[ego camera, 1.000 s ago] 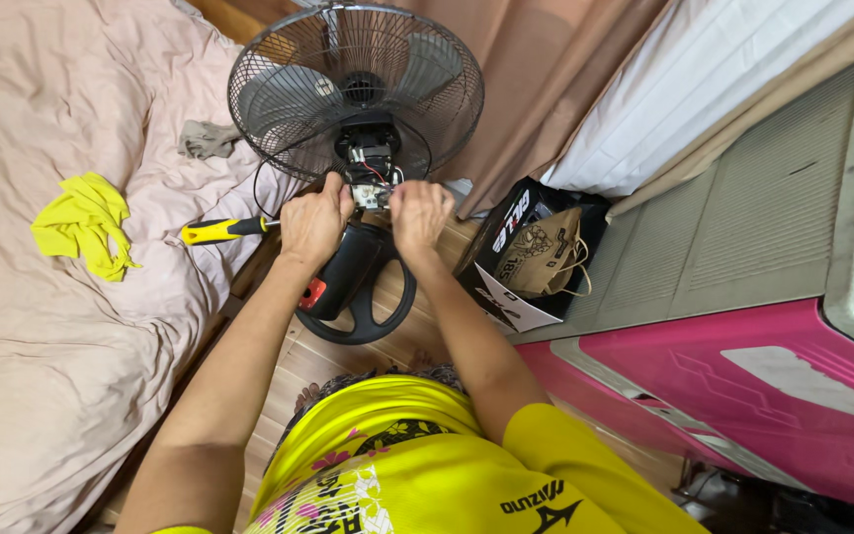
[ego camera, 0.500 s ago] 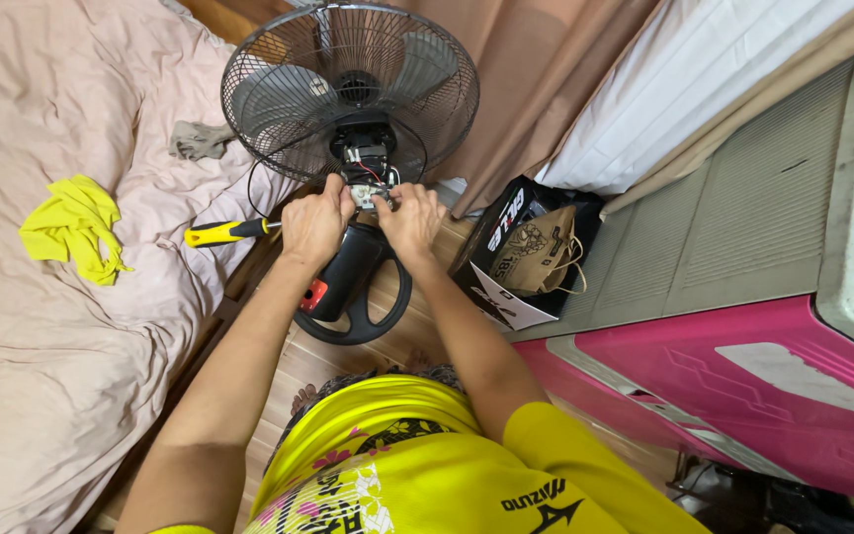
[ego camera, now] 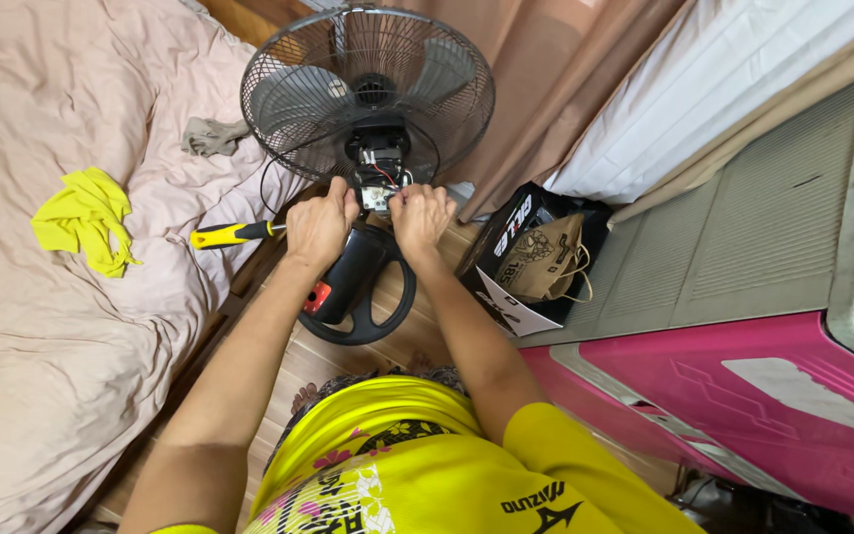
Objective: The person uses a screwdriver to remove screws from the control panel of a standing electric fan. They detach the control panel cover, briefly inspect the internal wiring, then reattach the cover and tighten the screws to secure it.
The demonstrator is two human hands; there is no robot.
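A wooden floor (ego camera: 417, 341) carries the black fan's ring base (ego camera: 394, 307). Left of the left grip (ego camera: 318, 225), the bed (ego camera: 42, 326) holds a yellow-handled screwdriver (ego camera: 232, 233), yellow cloth (ego camera: 86, 218) and grey rag (ego camera: 212, 135).

— What's on the bed (ego camera: 42, 326)?
— A crumpled yellow cloth (ego camera: 86, 218) and a grey rag (ego camera: 212, 135) — well apart.
— By the pink cabinet (ego camera: 743, 396)?
— A brown paper bag (ego camera: 546, 259) inside a black box (ego camera: 511, 222).

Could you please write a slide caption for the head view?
Both hands, left and right, work at the exposed wiring behind a black fan; yellow-handled screwdriver lies nearby.
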